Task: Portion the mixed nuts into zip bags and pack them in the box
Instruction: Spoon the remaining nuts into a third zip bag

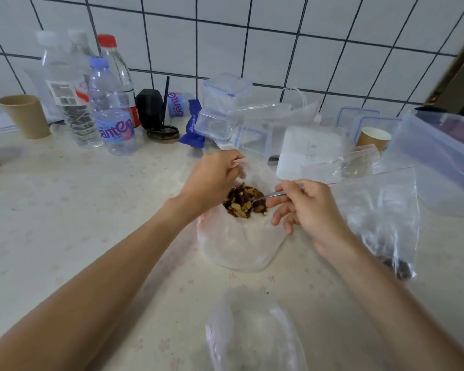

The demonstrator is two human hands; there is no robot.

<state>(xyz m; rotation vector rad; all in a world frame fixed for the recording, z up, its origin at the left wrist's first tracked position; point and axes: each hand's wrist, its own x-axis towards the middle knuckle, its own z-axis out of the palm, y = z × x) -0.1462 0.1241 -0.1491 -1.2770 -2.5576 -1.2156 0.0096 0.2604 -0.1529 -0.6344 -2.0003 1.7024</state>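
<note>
A heap of mixed nuts (242, 201) lies inside a large clear zip bag (239, 245) in the middle of the counter. My left hand (212, 180) pinches the bag's upper rim and holds its mouth apart. My right hand (306, 210) grips a metal spoon (272, 195) whose bowl is dug into the nuts. A zip bag (381, 220) with a few nuts at its bottom lies to the right. Another clear zip bag (255, 333) lies near the counter's front edge. Clear lidded boxes (220, 108) are stacked behind the hands.
Several water bottles (110, 108) and a paper cup (24, 116) stand at the back left. A black object (150, 108), a blue wrapper (192, 127), more clear containers (255, 137), a second paper cup (373, 137) and a big plastic bag (439, 162) crowd the back and right.
</note>
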